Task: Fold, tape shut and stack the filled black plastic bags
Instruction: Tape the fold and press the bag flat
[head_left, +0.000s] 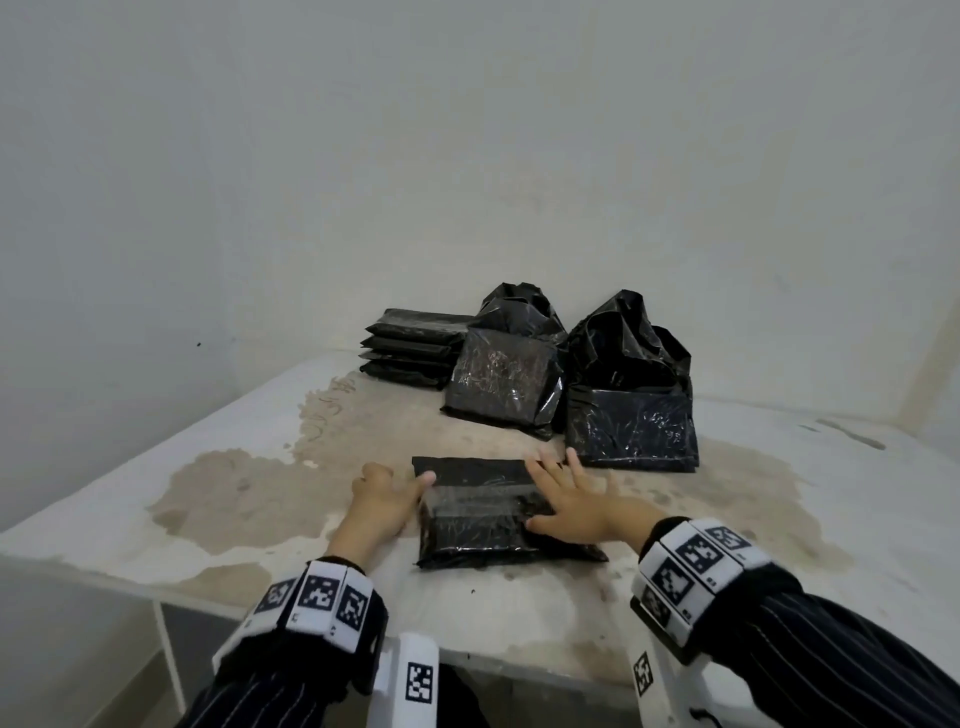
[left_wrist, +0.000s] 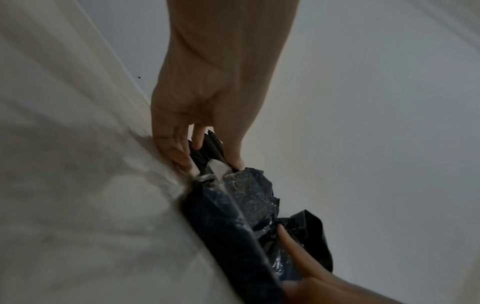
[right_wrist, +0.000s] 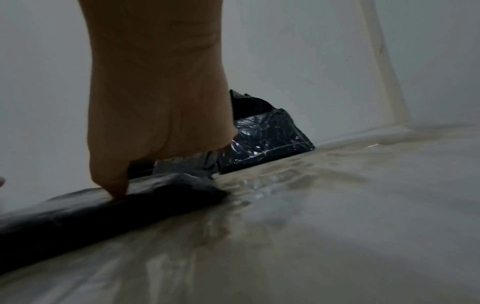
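One folded black bag (head_left: 498, 512) is seen lying flat near the front edge of the surface (head_left: 208, 467), with a strip of clear tape (head_left: 483, 493) laid across it. The left hand (head_left: 382, 501) is held at the bag's left end, thumb laid over the top, fingers hidden at the edge. The right hand (head_left: 569, 499) is pressed flat on the bag's right part, fingers spread. Toward the back edge, a stack of four taped bags (head_left: 410, 345) is counted, and two unfolded bags (head_left: 631, 400) are stood just beside it.
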